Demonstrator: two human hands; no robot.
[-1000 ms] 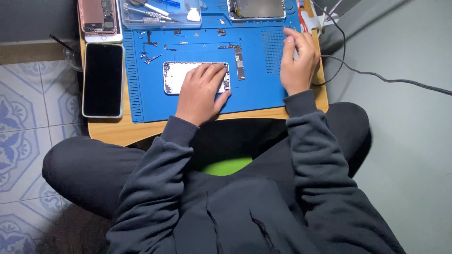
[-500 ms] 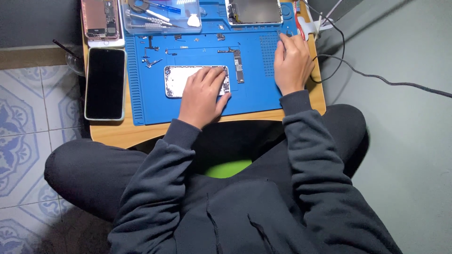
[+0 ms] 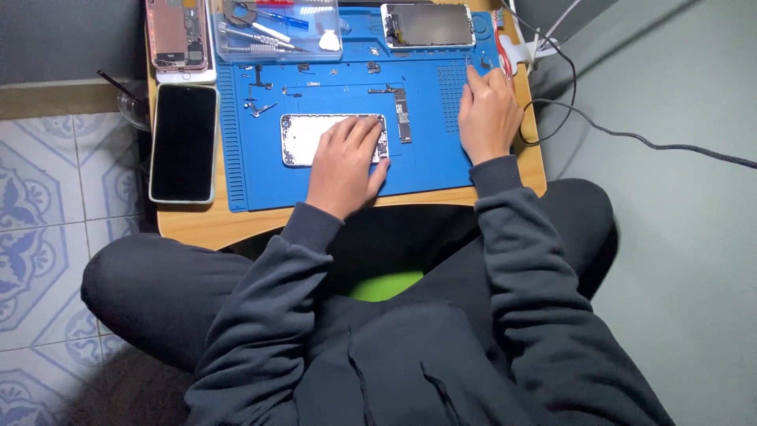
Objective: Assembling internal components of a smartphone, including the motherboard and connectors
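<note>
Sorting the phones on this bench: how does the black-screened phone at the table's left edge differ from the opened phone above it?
The black-screened phone lies face up, closed, showing only dark glass; the opened phone shows its inner parts within a pinkish frame. The black-screened phone lies fully in view; the opened phone is cut off by the picture's top edge. Both lie lengthwise on the wooden table, left of the blue mat, untouched by either hand.

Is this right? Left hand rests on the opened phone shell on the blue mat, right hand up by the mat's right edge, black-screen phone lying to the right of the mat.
Not quite. The head view shows the black-screen phone lying left of the blue mat, not right. The rest holds: left hand on the opened phone shell, right hand by the mat's right edge.
</note>
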